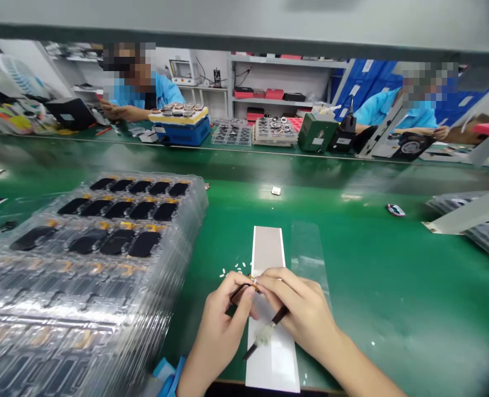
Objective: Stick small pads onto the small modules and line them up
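My left hand (221,325) is closed on a small black screen (238,292) with an orange flex cable, like those in the tray. My right hand (300,309) is closed, its fingertips meeting the left ones at the flex cable. A thin dark stick-like tool (280,315) with a pale, fuzzy-looking wrap sticks out from under the right palm; its exact kind cannot be made out. Beneath both hands lies a long white strip (272,361) with a greyish far end. Several tiny white pieces (239,267) are scattered left of the strip.
A tall stack of clear plastic trays (186,220) with black screens stands at left. Clear film (308,248) lies right of the strip. Farther off are a small white part (276,191), a small dark-rimmed part (395,210) and a metal post (467,212). Two people sit across.
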Available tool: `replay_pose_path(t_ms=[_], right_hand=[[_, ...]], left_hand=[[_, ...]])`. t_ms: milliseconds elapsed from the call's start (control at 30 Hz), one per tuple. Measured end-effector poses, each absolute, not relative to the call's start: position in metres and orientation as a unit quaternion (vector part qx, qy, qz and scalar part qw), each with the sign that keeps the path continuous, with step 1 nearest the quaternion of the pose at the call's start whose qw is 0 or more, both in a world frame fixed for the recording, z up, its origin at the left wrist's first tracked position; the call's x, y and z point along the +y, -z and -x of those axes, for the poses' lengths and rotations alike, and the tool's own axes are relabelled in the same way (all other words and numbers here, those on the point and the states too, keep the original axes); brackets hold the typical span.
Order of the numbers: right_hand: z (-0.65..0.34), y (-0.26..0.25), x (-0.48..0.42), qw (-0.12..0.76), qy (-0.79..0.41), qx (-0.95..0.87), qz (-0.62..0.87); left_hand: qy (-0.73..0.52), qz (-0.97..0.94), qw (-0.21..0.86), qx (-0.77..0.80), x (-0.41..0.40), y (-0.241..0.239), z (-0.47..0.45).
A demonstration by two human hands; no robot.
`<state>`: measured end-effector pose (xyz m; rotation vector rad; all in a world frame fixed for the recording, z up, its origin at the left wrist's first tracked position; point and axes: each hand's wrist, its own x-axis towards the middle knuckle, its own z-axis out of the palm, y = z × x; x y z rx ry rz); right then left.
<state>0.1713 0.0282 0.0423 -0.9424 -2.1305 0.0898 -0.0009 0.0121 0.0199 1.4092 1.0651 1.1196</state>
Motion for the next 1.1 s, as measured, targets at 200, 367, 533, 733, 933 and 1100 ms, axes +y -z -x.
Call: replay_pose_path(t_ms=[200, 367, 533, 733, 933, 1100], right_hand=[[-0.173, -0.039, 0.024, 0.384, 0.039, -0.846, 0.369], [-0.168, -0.038, 0.023, 0.377, 0.007, -0.845, 0.379], [-0.163, -0.038, 0.023, 0.376, -0.004, -0.847, 0.375], [-0.165, -0.038, 0.032, 0.368, -0.150, -0.813, 0.426], [-0.166, -0.035, 0.073, 0.305, -0.391, -0.716, 0.491], [-0.162, -0.027, 0.087, 0.290, -0.456, -0.696, 0.473]], left_hand=[[-0.470, -0.587, 0.474, 0.459, 0.013, -0.019, 0.000], [-0.463, -0.605, 0.460, 0.455, 0.013, -0.019, 0.000], [-0.451, -0.648, 0.405, 0.462, 0.012, -0.019, 0.003], [-0.414, -0.659, 0.410, 0.476, 0.012, -0.021, 0.003], [-0.356, -0.664, 0.505, 0.421, 0.006, -0.028, 0.001], [-0.369, -0.606, 0.562, 0.425, 0.005, -0.022, 0.002]])
